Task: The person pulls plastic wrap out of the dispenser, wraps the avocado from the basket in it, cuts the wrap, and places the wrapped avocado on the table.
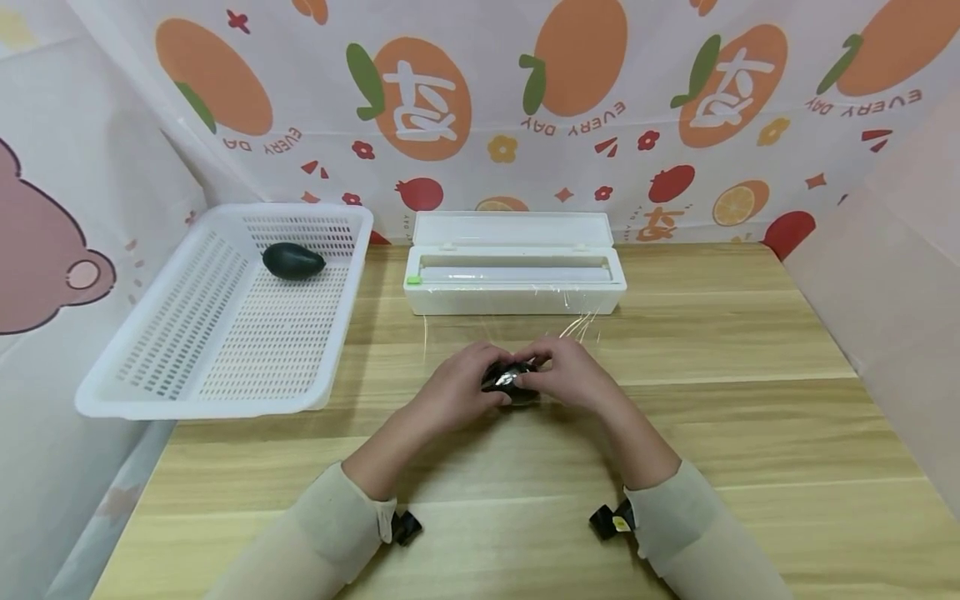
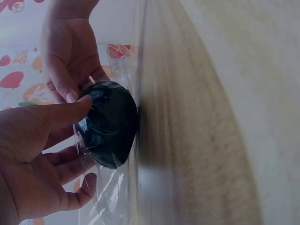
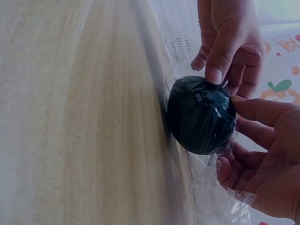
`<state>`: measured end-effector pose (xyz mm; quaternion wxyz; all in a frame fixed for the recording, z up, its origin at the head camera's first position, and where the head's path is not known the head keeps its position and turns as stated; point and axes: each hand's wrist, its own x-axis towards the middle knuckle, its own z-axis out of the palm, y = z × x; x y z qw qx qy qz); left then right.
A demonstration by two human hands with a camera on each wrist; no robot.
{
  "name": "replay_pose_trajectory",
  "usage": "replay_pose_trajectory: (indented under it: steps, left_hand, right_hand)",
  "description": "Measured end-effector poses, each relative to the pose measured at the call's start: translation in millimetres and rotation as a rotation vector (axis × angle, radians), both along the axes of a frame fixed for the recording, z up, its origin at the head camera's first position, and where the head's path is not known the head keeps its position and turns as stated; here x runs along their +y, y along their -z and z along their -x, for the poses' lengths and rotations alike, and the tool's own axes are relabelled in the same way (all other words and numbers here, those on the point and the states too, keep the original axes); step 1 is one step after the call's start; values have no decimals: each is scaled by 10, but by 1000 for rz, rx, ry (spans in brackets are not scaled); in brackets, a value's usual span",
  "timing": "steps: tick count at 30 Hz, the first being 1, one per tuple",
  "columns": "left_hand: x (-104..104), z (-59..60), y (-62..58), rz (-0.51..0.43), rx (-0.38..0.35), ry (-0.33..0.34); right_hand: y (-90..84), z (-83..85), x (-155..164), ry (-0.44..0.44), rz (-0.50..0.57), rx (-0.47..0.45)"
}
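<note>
A dark green avocado (image 1: pixel 522 394) lies on the wooden table under clear cling film (image 3: pixel 206 187), which clings in wrinkles over its skin. From the left side my left hand (image 1: pixel 457 387) holds it, thumb and fingers bent about the wrapped fruit. Opposite, my right hand (image 1: pixel 572 375) grips the other side, its thumb pressing the film on top. Both wrist views show the avocado (image 2: pixel 112 126) low against the tabletop, with loose film trailing beside it. Behind the hands stands a white cling film dispenser (image 1: pixel 517 302), lid raised, film stretching from it toward the fruit.
A white plastic basket (image 1: pixel 333 350) at the left holds another dark avocado (image 1: pixel 292 262). A small green slider (image 1: pixel 414 281) sits at the dispenser's left end. Fruit-printed cloth (image 1: pixel 465 179) hangs behind the table (image 1: pixel 750 433), and plain cloth borders its right side.
</note>
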<state>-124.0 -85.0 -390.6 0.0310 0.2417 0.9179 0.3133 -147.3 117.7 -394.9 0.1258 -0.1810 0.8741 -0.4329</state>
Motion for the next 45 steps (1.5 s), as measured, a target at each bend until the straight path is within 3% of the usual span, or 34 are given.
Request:
replay_pose_trajectory:
  steps: [10,14,17,20,25,27,32,36,41,45]
  left_hand:
    - [-24,10,23,-16,-30,17]
    - [-47,50,23,-27,-63,36]
    - [-67,102,23,-34,-108,45]
    - [-88,165,9,-31,-161,50]
    - [-123,284,9,-18,-227,63]
    - [-138,326,31,-25,-248,72]
    - [-181,386,61,-25,-287,88]
    - [-217,344,-27,-14,-284,15]
    - [-184,175,-229,-168,-179,-126]
    - [-89,73,-220,-287,-199,-123]
  right_hand:
    - [19,4,20,-50,8,13]
    - [19,-1,28,-16,-4,2]
    - [-8,-23,32,54,8,48]
    - [-60,-54,20,117,91,71]
    - [-144,-91,-69,95,269,-42]
    - [-130,-87,-99,85,238,-40]
    - [-34,-52,-121,83,59,64]
    - [9,-10,-140,68,-29,117]
    - [5,55,-144,79,-82,135]
    - [-10,97,-137,86,-95,145]
